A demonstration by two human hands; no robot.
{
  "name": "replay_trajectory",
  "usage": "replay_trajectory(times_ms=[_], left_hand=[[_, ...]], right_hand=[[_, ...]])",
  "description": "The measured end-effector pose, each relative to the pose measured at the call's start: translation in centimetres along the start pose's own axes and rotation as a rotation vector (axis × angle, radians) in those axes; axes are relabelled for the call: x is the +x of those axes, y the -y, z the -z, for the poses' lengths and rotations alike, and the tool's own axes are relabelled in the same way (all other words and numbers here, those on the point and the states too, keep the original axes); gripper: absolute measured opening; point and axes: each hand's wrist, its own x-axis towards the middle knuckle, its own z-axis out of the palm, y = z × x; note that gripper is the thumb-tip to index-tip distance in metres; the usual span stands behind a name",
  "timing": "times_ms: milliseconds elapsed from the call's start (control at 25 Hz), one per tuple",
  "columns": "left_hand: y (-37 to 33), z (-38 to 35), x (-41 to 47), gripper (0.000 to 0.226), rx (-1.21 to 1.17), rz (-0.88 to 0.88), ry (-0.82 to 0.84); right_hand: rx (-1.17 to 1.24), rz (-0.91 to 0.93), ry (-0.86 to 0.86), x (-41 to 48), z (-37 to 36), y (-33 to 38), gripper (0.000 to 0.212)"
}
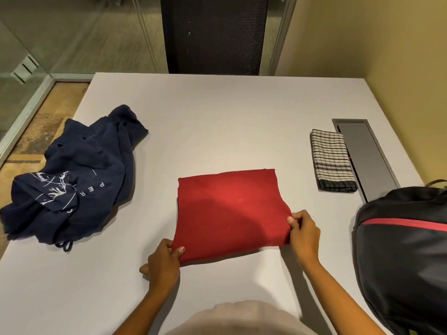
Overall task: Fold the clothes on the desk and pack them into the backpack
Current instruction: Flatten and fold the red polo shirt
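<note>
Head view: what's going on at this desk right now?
A person is folding a red garment on the grey desk. The left hand pinches its near left corner and the right hand its near right corner. A navy T-shirt lies crumpled on the left, not yet folded. A checked cloth lies folded on the right. The black backpack sits at the right edge.

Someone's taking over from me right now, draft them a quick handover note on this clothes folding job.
Left hand pinches the near left corner of the red cloth; right hand pinches its near right corner.
The red cloth lies folded, middle of the desk.
Checked cloth: folded, far right.
Navy shirt: crumpled at left, unfolded.
Backpack: right edge, all three clothes outside it.
Left to do: finish the red, fold the navy, pack everything.
</note>
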Motion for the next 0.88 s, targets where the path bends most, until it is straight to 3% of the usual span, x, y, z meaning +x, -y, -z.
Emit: replay_trajectory(times_ms=[120, 240, 440, 560, 680, 760, 880], left_hand=[[-0.6, 0.4, 0.4, 0.015, 0.047, -0.034, 0.048], [-1.7, 0.5, 1.9, 0.026, 0.006, -0.090, 0.044], [-4.7, -1.2, 5.2, 0.050, -0.061, -0.102, 0.046], [-7.1, -1.8, 6.4, 0.043, -0.090, -0.064, -0.021], [-8.0, -2.1, 7.1, 0.025, -0.238, -0.044, -0.093], [-7.7, -2.2, 7.0, 0.018, -0.306, -0.038, -0.141], [-7.2, -2.5, 7.1, 0.022, -0.251, -0.050, -0.163]], right_hand=[[-0.232, 0.154, 0.181, 0.5, 0.7, -1.9, 0.013], [-0.292, 0.240, 0.176, 1.2, 1.0, -2.0, 0.012], [-0.262, 0.031, 0.121, 2.0, -2.9, 0.8, 0.040], [-0.326, -0.049, -0.016, 3.2, -5.2, 2.1, 0.035], [-0.150, 0.202, -0.130, 2.8, -6.3, 3.1, 0.025], [-0.081, 0.318, -0.097, 2.5, -6.5, 3.1, 0.024], [-0.194, 0.237, -0.019, 3.8, -6.9, 2.0, 0.027]])
